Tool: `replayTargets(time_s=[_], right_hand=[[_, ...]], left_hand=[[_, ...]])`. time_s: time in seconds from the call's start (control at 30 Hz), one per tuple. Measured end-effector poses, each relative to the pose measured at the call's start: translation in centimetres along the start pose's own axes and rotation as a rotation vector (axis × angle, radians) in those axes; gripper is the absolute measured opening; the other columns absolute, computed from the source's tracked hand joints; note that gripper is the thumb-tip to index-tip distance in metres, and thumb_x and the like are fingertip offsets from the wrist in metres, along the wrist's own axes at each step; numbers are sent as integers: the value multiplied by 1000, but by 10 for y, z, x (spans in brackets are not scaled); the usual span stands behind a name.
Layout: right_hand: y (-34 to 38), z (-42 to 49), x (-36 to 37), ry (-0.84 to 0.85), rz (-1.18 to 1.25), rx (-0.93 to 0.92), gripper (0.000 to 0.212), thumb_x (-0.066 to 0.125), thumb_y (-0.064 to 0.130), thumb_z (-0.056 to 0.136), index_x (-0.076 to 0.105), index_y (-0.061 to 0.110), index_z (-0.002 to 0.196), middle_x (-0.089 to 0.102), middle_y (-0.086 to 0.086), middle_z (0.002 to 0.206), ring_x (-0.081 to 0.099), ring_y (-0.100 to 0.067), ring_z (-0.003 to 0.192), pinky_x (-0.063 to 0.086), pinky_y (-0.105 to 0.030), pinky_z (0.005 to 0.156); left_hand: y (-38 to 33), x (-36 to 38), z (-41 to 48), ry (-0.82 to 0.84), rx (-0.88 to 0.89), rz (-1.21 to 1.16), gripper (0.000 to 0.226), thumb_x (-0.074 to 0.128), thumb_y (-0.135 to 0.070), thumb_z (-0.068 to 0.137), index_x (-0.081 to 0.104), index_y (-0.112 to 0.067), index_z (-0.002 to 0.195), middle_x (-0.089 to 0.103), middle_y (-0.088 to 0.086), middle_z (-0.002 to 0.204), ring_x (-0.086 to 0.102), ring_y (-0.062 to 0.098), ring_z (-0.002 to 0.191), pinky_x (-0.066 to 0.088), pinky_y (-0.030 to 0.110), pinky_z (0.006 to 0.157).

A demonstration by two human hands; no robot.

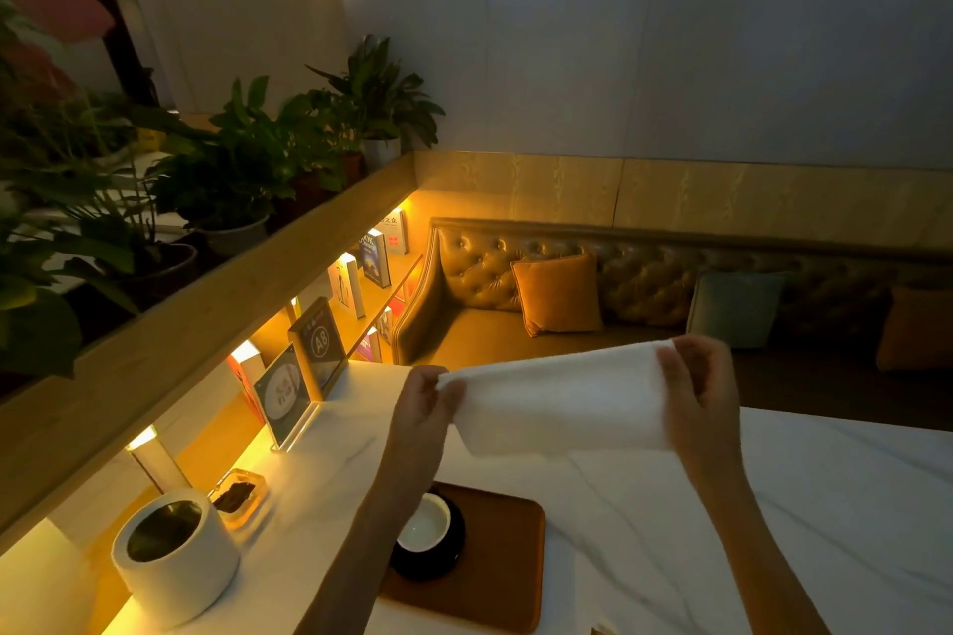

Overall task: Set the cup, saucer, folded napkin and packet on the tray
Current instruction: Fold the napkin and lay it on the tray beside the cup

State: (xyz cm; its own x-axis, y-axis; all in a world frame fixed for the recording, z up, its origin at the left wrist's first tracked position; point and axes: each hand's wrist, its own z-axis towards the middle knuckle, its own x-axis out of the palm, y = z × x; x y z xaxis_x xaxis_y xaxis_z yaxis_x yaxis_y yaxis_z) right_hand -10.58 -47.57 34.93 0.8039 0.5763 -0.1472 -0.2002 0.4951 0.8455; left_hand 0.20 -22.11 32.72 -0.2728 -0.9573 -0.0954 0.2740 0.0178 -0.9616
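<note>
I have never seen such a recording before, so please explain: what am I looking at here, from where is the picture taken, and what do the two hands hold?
No machine here: a person works with bare hands. The one picture comes from a camera worn on the head, looking forward and down. The left hand and the right hand each pinch one end of a white napkin, stretched in the air above the table. Below, a brown tray lies on the table, already bearing a white cup on a dark saucer. Left of the tray stands a white round container. I see no packet clearly.
</note>
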Motion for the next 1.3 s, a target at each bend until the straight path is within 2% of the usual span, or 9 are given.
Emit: replayTargets(time_s=[0.07,0.23,0.4,0.57,0.7,0.9,1.0,1.13,1.3], right_hand=[[1,-8,6,-23,27,15,22,52,49,85,45,42,105,56,19,93,62,-6,80,48,-14,53],[2,-17,10,-106,71,31,27,51,44,86,45,31,109,55,18,94,60,-8,82,47,-18,61],[-2,-21,-2,-169,9,32,20,54,35,93,41,36,109,52,22,95,61,-9,83,50,-20,59],[-11,-24,-11,-224,7,74,20,56,29,95,45,31,111,53,24,96,61,-8,84,47,-12,56],[-17,-25,-15,-174,49,144,21,58,30,94,46,37,110,55,24,99,63,-10,86,49,-15,57],[-36,-30,-18,-85,73,275,39,58,40,92,47,29,127,61,3,115,64,-16,93,55,-30,68],[-48,-36,-19,42,43,361,37,56,28,95,47,29,131,62,2,110,60,-10,91,47,-21,68],[-52,-53,-13,109,36,414,37,59,24,93,50,35,126,62,22,96,62,-9,94,45,-15,64],[-35,-69,13,115,105,409,46,59,30,92,47,32,136,59,10,117,64,-7,94,57,-16,61]], left_hand=[[0,11,1,-62,-15,41,27,43,-48,97,43,-24,110,51,-6,104,56,9,96,51,25,74],[6,29,-3,-266,30,79,21,42,-42,98,39,-27,113,50,-18,98,57,3,90,44,19,69],[1,30,-3,-246,66,68,18,50,-43,94,44,-31,106,58,-16,101,64,8,94,56,27,72],[-5,36,-2,-224,6,14,14,51,-46,90,50,-37,100,61,-17,101,65,4,88,52,13,58],[6,41,-1,-195,-80,41,24,50,-39,97,61,-20,105,64,-8,97,62,9,90,48,22,71],[22,49,-4,-151,-188,62,19,52,-38,97,60,-21,104,63,-6,101,61,10,91,48,27,76],[27,55,-8,-121,-249,48,13,53,-39,96,57,-28,98,63,-10,97,62,7,87,48,22,64],[36,67,-16,-71,-262,93,17,56,-36,95,59,-23,106,66,-4,104,65,13,91,58,32,72],[27,90,-32,-62,-107,122,6,61,-25,93,63,-31,95,70,-10,94,67,8,89,58,25,72]])
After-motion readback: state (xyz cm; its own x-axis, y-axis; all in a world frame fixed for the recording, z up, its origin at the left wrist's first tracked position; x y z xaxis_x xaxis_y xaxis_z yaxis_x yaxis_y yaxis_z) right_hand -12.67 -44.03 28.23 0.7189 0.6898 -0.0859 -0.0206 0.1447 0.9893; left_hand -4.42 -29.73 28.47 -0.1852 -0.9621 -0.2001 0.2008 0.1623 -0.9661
